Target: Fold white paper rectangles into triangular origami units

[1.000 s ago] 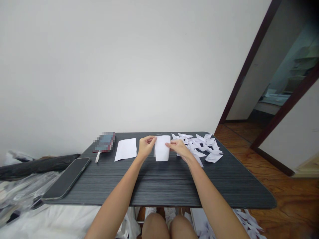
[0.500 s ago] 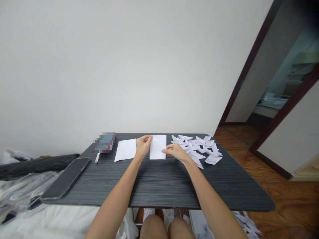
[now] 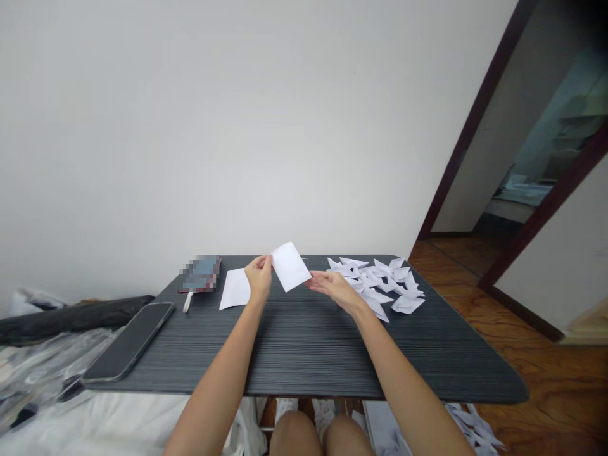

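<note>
A small white rectangular sheet of paper point(image 3: 291, 267) is held up off the table, tilted. My left hand point(image 3: 259, 276) pinches it by its upper left corner between thumb and fingers. At the sheet's lower right corner is my right hand point(image 3: 334, 286), its fingers stretched out and apart, with the tips at or just behind the paper's edge. Behind my left hand lies more white paper point(image 3: 234, 290), partly covered by that hand. Many folded white paper pieces point(image 3: 375, 282) with pointed ends are heaped beyond my right hand.
The dark table point(image 3: 308, 361) stands against a white wall. A phone point(image 3: 130, 342) lies at its left edge. Further back is a blurred-out object point(image 3: 202, 273) with a white strap point(image 3: 188, 302). More folded papers point(image 3: 475, 427) are below the table on the right.
The sheet has been lifted and turned from upright to slanted. My left hand has shifted left with it, and my right hand's fingers have spread from their pinch on its right edge.
</note>
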